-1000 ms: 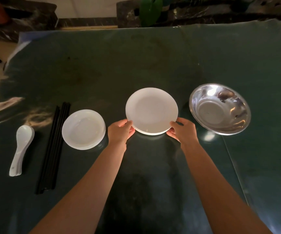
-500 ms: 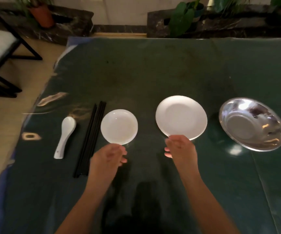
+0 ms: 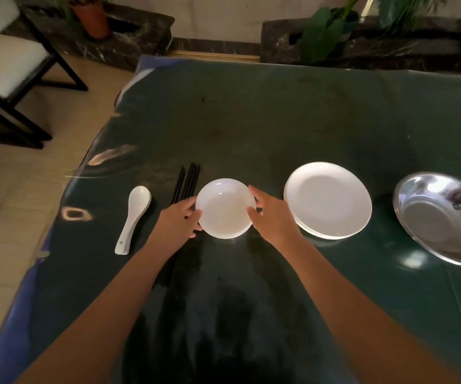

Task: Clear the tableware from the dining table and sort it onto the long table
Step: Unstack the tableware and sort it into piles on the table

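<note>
Both hands grasp the small white dish (image 3: 225,208) by opposite rims, the left hand (image 3: 178,224) and right hand (image 3: 272,216) forming one grip, with the dish apparently resting on the desk (image 3: 251,128). Left of the grip lie the spoon (image 3: 133,217) and black chopsticks (image 3: 186,181); right of it sit the stacked white plates (image 3: 327,200) and steel bowl (image 3: 442,217). Judged from this grouping, sorting looks well advanced; any tableware left elsewhere cannot be told.

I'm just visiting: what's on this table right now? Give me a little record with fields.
surface: dark green glossy table
held item: small round white dish, gripped at its rim from both sides
left hand: on the dish's left edge
right hand: on the dish's right edge
left of dish: black chopsticks, then a white ceramic soup spoon
right of dish: larger round white plate, then a shiny metal bowl
background: potted plants, chair
</note>
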{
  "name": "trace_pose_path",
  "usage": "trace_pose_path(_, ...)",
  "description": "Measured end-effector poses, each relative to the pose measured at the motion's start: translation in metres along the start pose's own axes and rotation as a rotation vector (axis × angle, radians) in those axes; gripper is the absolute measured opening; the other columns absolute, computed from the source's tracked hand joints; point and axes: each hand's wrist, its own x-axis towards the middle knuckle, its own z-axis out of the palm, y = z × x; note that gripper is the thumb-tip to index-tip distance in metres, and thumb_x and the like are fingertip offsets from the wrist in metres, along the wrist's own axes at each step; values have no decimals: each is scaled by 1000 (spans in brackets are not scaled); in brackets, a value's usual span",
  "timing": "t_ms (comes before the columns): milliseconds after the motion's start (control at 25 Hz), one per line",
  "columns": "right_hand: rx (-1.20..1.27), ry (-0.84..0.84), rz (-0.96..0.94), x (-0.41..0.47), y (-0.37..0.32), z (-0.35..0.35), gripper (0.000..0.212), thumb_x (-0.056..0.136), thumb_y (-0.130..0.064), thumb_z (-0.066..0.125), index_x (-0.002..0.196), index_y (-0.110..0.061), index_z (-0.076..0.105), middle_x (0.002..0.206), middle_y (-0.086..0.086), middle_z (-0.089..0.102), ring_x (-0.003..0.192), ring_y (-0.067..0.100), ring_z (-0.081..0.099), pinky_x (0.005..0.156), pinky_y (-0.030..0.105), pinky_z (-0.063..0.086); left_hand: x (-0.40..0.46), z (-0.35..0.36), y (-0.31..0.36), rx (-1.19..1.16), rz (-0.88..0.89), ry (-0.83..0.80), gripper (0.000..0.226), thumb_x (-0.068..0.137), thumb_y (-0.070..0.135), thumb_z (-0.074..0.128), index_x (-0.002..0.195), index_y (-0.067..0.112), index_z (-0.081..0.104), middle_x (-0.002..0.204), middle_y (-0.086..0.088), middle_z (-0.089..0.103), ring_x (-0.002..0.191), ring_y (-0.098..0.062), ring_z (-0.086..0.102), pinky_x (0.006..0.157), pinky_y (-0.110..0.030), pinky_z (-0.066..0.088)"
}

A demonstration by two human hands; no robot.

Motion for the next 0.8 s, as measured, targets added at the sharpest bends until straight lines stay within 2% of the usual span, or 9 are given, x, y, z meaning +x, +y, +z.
trace_pose_path(80, 141, 31, 49, 0, -2, 2, 47, 92, -20, 48, 139, -22, 41, 132, 6, 58, 115, 26, 59, 97, 43, 48, 0, 1, 0, -169, -39, -27, 34, 92, 13, 47, 125, 16, 54, 100, -6, 68, 78, -13, 69, 64, -21, 57)
trace_pose_path(240, 206, 85, 62, 3, -6, 0, 44, 89, -14, 50, 132, -22, 50, 125, 5, 63, 108, 25, 62, 91, 43, 52, 6, -1, 7, -260, -42, -8, 33, 87, 4, 46, 113, 15, 63, 88, 0, 68, 77, -16, 69, 56, -17, 55)
trace_pose_path(440, 295, 153, 134, 32, -10, -25, 46, 82, -6, 49, 125, -22, 57, 112, 8, 69, 98, 29, 65, 84, 46, 56, 47, -9, 38, -263, -63, -37, 33, 85, 2, 43, 107, 15, 64, 90, -7, 68, 82, -21, 69, 66, -27, 59)
trace_pose_path(560, 268, 134, 191, 50, -9, -36, 49, 80, -5, 47, 125, -22, 57, 110, 10, 69, 93, 32, 65, 84, 46, 56, 66, -5, 51, -277, -61, -73, 35, 84, 0, 42, 108, 13, 64, 88, -7, 67, 76, -20, 69, 58, -22, 58)
trace_pose_path(680, 219, 113, 209, 57, -4, -37, 52, 80, -5, 47, 129, -21, 53, 116, 10, 67, 98, 32, 64, 87, 45, 54, 75, 2, 52, -266, -90, -98, 35, 84, 2, 44, 114, 11, 59, 95, -10, 67, 75, -22, 70, 58, -24, 58)
trace_pose_path(800, 232, 103, 224, 60, 0, -38, 53, 80, -7, 49, 131, -21, 52, 116, 10, 66, 96, 30, 65, 86, 45, 55, 80, 5, 53, -281, -156, -93, 23, 88, 15, 45, 108, 16, 54, 88, -4, 66, 67, -16, 70, 52, -23, 55)
